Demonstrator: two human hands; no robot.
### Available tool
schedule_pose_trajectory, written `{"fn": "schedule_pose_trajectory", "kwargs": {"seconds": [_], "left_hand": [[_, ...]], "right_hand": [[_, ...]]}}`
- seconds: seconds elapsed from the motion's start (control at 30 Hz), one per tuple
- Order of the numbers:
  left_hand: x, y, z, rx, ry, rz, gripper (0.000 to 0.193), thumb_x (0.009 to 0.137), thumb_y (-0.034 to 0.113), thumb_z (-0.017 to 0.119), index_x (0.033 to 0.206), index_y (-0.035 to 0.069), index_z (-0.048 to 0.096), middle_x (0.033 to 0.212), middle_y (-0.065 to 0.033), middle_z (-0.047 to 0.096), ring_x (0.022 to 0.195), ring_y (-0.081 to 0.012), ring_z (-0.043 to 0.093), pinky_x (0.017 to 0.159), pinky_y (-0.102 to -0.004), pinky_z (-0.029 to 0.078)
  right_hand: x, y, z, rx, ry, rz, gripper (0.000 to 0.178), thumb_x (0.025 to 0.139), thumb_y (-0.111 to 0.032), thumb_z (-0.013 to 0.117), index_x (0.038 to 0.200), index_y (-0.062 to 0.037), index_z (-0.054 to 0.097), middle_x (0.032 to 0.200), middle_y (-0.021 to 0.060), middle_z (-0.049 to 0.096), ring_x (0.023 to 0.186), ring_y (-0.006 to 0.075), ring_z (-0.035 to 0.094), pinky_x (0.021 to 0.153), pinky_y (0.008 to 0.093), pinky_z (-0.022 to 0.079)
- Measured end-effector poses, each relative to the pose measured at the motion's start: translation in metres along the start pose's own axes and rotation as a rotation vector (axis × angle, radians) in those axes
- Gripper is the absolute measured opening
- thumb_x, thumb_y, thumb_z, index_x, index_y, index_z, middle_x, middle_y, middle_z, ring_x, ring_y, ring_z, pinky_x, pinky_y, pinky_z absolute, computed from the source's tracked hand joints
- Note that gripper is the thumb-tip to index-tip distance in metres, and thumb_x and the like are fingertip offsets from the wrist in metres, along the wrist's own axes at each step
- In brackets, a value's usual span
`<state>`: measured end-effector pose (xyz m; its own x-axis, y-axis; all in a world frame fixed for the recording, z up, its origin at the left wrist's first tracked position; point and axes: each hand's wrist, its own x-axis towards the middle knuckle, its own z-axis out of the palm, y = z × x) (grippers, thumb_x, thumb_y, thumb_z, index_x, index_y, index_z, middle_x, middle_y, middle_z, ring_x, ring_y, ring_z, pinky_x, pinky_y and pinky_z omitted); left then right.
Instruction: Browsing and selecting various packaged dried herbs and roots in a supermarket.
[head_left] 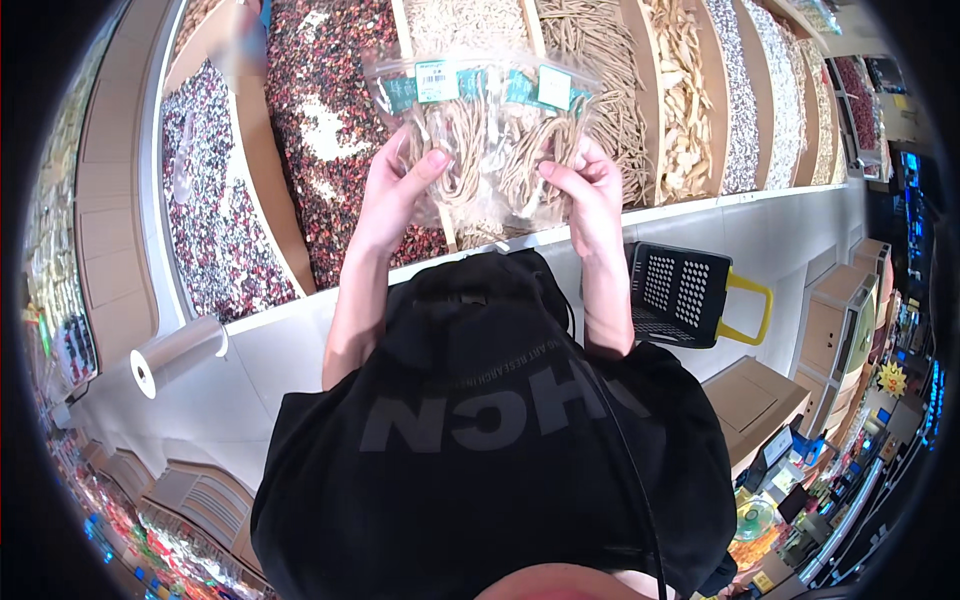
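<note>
"Open bins (268,190) of dried goods fill the background, split by tan dividers. Which goods lie nearest?"

"Dark red and black pieces (320,205) to the left, thin brown sticks (618,115) to the right, then pale slices (686,115) past those."

"And the hands?"

"Both are occupied. The left hand (392,195) grips the left-hand bag (462,160) by its outer side, its thumb lying across the front. The right hand (594,195) pinches the right-hand bag (518,165) in much the same way, thumb on the front."

"So where exactly are the bags?"

"Between the two hands, side by side, their inner edges meeting or overlapping; I can't tell which. Their upper parts stand higher in the view than the fingers. Behind them are the bins."

"Do they rest on the goods?"

"I can't tell from this angle."

"What's inside?"

"Each clear bag holds a looped bundle of pale, cord-like strands. A teal band crosses the upper part, with a white label (436,82) on each."

"Anything else close by?"

"A black basket (677,290) with a yellow handle, near the right forearm, and a roll of clear film (185,358) at the display's front, well to the left of the hands."
</note>
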<state>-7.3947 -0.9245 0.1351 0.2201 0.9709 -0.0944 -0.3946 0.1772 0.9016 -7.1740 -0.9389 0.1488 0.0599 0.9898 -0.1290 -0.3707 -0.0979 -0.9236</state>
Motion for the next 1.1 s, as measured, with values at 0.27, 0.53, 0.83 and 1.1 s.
{"fn": "schedule_pose_trajectory", "kwargs": {"seconds": [0.27, 0.53, 0.83, 1.1], "left_hand": [[-0.007, -0.001, -0.001, 0.004, -0.054, 0.031, 0.049, 0.088, 0.027, 0.066, 0.125, 0.000, 0.050, 0.105, -0.0048, 0.063, 0.092, -0.0099, 0.059, 0.083, -0.0265, 0.047], [-0.002, -0.007, 0.002, -0.014, -0.053, 0.080, 0.080, 0.088, 0.061, 0.048, 0.134, -0.003, 0.038, 0.123, -0.0107, 0.056, 0.108, -0.0168, 0.057, 0.091, -0.0308, 0.047], [-0.004, -0.010, 0.006, -0.029, -0.051, -0.003, 0.057, 0.092, 0.036, 0.059, 0.131, -0.002, 0.043, 0.120, -0.0100, 0.058, 0.107, -0.0168, 0.057, 0.092, -0.0314, 0.045], [-0.001, -0.017, 0.017, -0.128, 0.057, -0.086, 0.044, 0.098, 0.031, 0.047, 0.128, -0.002, 0.045, 0.118, -0.0102, 0.059, 0.106, -0.0166, 0.058, 0.092, -0.0316, 0.046]], "right_hand": [[-0.005, -0.006, -0.002, 0.044, -0.071, 0.091, 0.032, 0.075, 0.006, 0.069, 0.105, -0.0011, 0.062, 0.091, 0.0037, 0.067, 0.077, 0.0080, 0.062, 0.071, 0.0213, 0.048], [-0.008, 0.001, 0.007, 0.040, -0.154, 0.142, 0.032, 0.077, 0.000, 0.072, 0.106, -0.0003, 0.062, 0.096, 0.0039, 0.067, 0.085, 0.0096, 0.062, 0.079, 0.0245, 0.049], [-0.005, 0.004, 0.007, 0.070, -0.146, 0.194, 0.034, 0.078, -0.003, 0.073, 0.109, 0.0006, 0.059, 0.098, 0.0057, 0.067, 0.088, 0.0106, 0.063, 0.081, 0.0256, 0.049], [-0.008, 0.004, 0.007, 0.176, -0.134, 0.145, 0.043, 0.078, 0.002, 0.070, 0.118, 0.0015, 0.053, 0.107, 0.0077, 0.064, 0.097, 0.0122, 0.061, 0.085, 0.0271, 0.049]]}}
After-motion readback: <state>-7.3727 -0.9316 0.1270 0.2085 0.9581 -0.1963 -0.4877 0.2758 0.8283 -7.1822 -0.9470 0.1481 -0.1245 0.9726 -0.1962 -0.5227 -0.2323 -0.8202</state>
